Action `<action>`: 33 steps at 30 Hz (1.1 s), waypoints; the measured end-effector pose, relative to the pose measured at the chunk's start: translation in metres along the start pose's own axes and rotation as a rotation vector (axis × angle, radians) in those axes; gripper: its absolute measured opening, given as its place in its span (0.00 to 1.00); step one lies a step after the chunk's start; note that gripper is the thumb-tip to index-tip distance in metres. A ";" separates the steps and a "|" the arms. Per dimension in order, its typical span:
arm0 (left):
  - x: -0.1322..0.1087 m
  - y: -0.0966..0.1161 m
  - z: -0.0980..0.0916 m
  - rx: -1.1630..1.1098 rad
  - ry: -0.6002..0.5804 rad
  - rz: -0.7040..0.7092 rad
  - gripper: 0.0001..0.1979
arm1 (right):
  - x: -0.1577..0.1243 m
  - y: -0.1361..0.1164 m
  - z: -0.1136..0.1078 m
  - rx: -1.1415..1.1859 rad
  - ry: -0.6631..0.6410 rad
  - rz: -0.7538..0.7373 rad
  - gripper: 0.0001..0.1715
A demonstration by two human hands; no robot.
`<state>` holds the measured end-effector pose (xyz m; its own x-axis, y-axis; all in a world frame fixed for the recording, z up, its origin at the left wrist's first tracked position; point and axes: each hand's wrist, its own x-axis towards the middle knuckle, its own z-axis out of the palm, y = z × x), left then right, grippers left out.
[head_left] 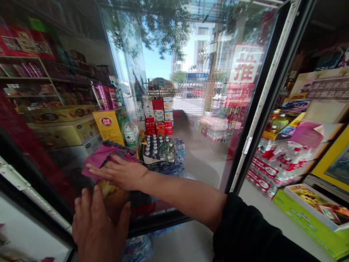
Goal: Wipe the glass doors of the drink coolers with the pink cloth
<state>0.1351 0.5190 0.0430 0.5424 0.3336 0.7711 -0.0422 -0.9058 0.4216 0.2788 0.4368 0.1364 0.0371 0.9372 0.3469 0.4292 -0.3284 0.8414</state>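
My right hand (121, 171) lies flat on a pinkish-purple cloth (94, 160), pressing it against the glass door (201, 156). The right arm reaches across the pane from the lower right. Part of the cloth, with a dark edge, sticks out above and left of the fingers. Lower down on the left is my left hand (99, 225), raised with its back toward me and the thumb apart from the fingers. It is near the lower part of the pane; I cannot tell whether it touches the glass. No object shows in it.
A dark door frame (268, 91) with a pale metal strip borders the glass on the right. Beyond it stand packs of bottled drinks (265, 171) and a green open box (308, 218). Wrapped water bottles (139, 247) are below the door. Shelves, cartons and a street appear in the glass.
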 end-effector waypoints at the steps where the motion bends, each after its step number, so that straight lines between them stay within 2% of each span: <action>1: 0.000 0.003 0.002 -0.004 0.003 -0.006 0.52 | -0.003 0.003 -0.001 -0.006 0.002 -0.006 0.41; 4: -0.001 0.016 0.011 -0.013 -0.006 0.031 0.52 | -0.028 0.019 -0.004 0.013 -0.026 -0.013 0.40; 7: -0.001 0.035 0.022 -0.007 -0.049 0.091 0.53 | -0.068 0.041 -0.006 0.064 -0.039 0.025 0.39; 13: 0.002 0.079 0.035 -0.010 -0.087 0.168 0.51 | -0.160 0.084 0.000 0.247 -0.014 0.175 0.38; 18: 0.003 0.108 0.044 0.001 -0.132 0.192 0.50 | -0.224 0.105 0.005 0.306 -0.001 0.344 0.41; 22: 0.000 0.129 0.051 -0.025 -0.124 0.207 0.48 | -0.266 0.108 0.009 0.302 0.000 0.511 0.44; 25: -0.002 0.140 0.056 -0.035 -0.132 0.207 0.47 | -0.297 0.104 0.017 0.255 -0.013 0.691 0.45; 29: -0.005 0.143 0.062 -0.039 -0.147 0.217 0.46 | -0.334 0.087 0.033 0.173 -0.024 0.901 0.44; 33: -0.008 0.143 0.069 -0.047 -0.130 0.237 0.45 | -0.352 0.067 0.046 0.063 0.048 0.999 0.43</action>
<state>0.1827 0.3690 0.0645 0.6155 0.0744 0.7846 -0.2180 -0.9406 0.2602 0.3360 0.0906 0.0515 0.3707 0.2289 0.9001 0.2679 -0.9543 0.1324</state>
